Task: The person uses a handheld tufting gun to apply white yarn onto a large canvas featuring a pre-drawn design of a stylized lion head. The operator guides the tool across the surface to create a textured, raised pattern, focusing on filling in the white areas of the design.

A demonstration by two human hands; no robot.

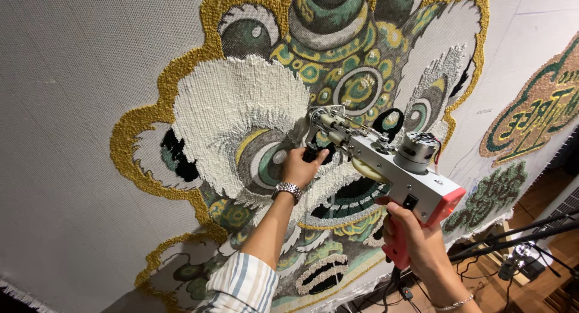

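A tufting gun [395, 168] with a grey metal body, a round motor on top and a coral-red grip points at a stretched grey cloth [72, 108]. My right hand [416, 243] is closed around the red grip at the lower right. My left hand [301, 166], with a metal wristwatch and a striped sleeve, holds the black front handle under the gun's nose. The needle end [319, 119] touches the cloth at the edge of a white tufted patch [235, 114]. The cloth carries a lion-head design [338, 53] in gold, green and white yarn.
A second tufted piece [534, 117] in brown and green sits on the cloth at the right. Below it are green tufted shapes [491, 195]. Black stand legs and cables [518, 243] cross the wooden floor at the lower right.
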